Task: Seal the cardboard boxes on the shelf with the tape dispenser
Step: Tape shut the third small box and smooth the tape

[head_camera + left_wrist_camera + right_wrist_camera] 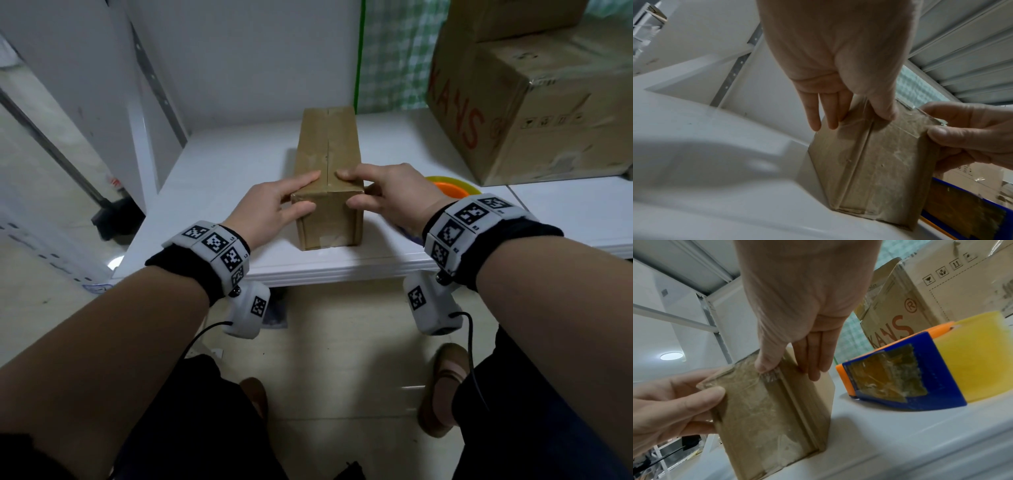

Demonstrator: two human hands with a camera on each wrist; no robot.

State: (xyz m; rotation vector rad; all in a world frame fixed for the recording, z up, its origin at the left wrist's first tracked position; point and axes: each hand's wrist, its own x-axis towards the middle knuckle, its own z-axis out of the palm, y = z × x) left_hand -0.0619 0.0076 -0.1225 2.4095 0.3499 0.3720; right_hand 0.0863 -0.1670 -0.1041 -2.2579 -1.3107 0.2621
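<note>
A long narrow cardboard box (pixel 329 144) lies lengthwise on the white shelf (pixel 222 178), its near end close to the front edge. My left hand (pixel 308 192) grips the near left corner, fingers on top, thumb on the end face. My right hand (pixel 349 188) grips the near right corner the same way. Clear tape shows on the end face (pixel 879 170) (pixel 772 418). The tape dispenser (pixel 900 378), blue and orange with a yellow roll, lies on the shelf right of the box. It is mostly hidden behind my right hand in the head view (pixel 448 186).
A large cardboard box with red letters (pixel 531 113) stands at the back right of the shelf, with another box (pixel 507 17) on top. A white upright panel (pixel 150 68) bounds the shelf on the left. My shoes and the tiled floor (pixel 342 359) lie below the shelf edge.
</note>
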